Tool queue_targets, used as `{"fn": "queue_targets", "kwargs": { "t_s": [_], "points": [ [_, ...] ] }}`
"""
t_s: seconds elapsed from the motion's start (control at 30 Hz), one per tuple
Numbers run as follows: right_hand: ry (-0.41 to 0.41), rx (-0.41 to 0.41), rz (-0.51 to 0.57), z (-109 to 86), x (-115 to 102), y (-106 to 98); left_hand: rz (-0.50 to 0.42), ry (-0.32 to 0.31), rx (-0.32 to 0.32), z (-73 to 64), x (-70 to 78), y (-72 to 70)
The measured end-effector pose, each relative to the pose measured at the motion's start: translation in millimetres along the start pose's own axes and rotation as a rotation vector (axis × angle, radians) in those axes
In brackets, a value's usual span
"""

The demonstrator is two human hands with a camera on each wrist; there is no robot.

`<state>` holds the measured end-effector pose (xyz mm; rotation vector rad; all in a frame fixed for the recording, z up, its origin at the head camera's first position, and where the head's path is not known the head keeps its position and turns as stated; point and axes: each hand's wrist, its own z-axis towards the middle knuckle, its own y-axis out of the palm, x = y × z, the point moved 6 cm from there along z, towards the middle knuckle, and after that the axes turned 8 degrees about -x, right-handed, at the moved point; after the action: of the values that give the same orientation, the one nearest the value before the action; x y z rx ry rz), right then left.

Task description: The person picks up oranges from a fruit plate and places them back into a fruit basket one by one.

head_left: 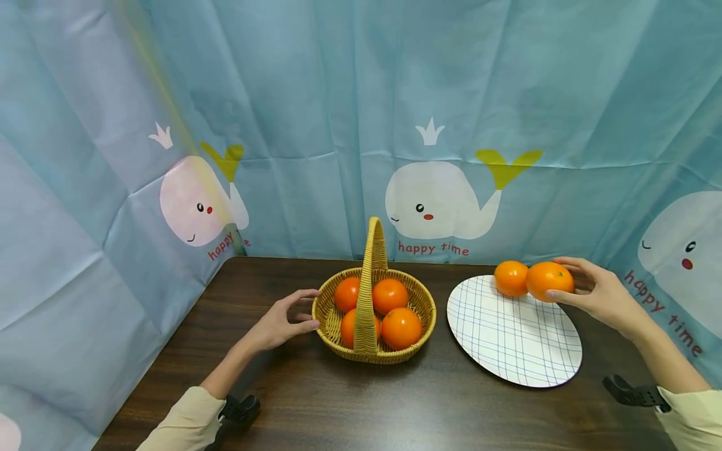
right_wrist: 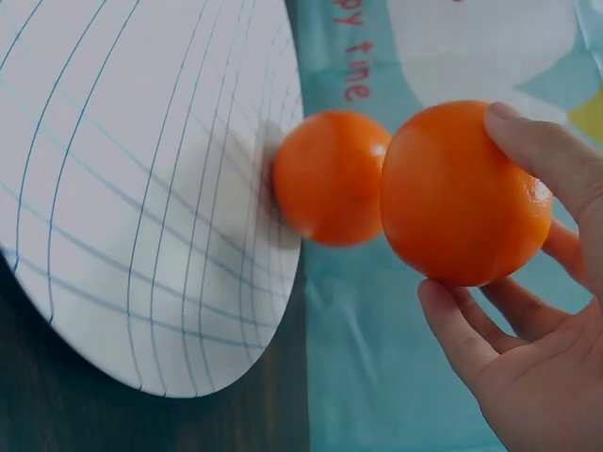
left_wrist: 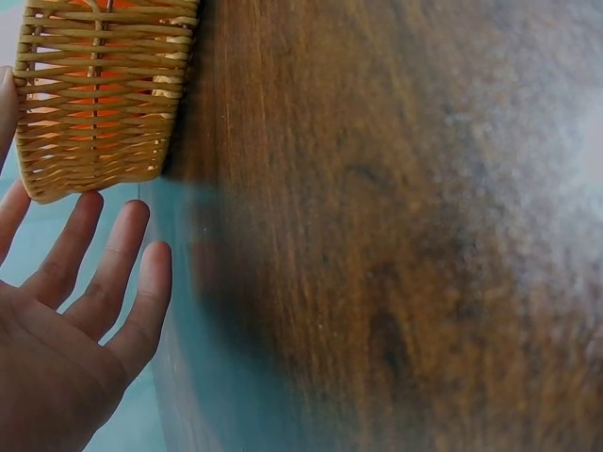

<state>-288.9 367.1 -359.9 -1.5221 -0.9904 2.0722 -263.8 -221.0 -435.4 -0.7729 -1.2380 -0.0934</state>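
Observation:
In the head view, my right hand (head_left: 600, 294) grips an orange (head_left: 547, 280) between thumb and fingers, over the far right of a white oval plate (head_left: 507, 344) with a thin blue grid. Another orange (head_left: 511, 279) sits at the plate's far edge, just left of the held one. The right wrist view shows the held orange (right_wrist: 466, 193) raised off the plate. A woven basket (head_left: 369, 358) with a tall handle contains several oranges (head_left: 402, 328). Beside its left rim, my left hand (head_left: 282, 322) rests its spread fingertips against the wickerwork (left_wrist: 99, 141).
The basket and plate stand on a dark wooden table (head_left: 338, 407), with a gap between them. Behind it hangs a light blue curtain (head_left: 316, 113) printed with whales, which also runs along the left and right sides. Each wrist wears a black band (head_left: 239, 410).

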Motion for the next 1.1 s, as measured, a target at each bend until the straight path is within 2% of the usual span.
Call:
{"fn": "queue_targets", "kwargs": {
  "t_s": [0.5,0.8,1.1],
  "points": [
    [-0.096,-0.011,0.049,15.5,-25.8,14.6,-0.016,-0.008,-0.008,0.3,-1.5,-0.2],
    [-0.155,-0.037,0.067,24.0,-41.5,31.7,-0.005,-0.016,-0.002,0.1,0.1,-0.4],
    [-0.194,-0.053,0.108,32.1,-47.1,48.8,-0.002,-0.013,-0.007,0.4,0.8,-0.3]
  ]
}}
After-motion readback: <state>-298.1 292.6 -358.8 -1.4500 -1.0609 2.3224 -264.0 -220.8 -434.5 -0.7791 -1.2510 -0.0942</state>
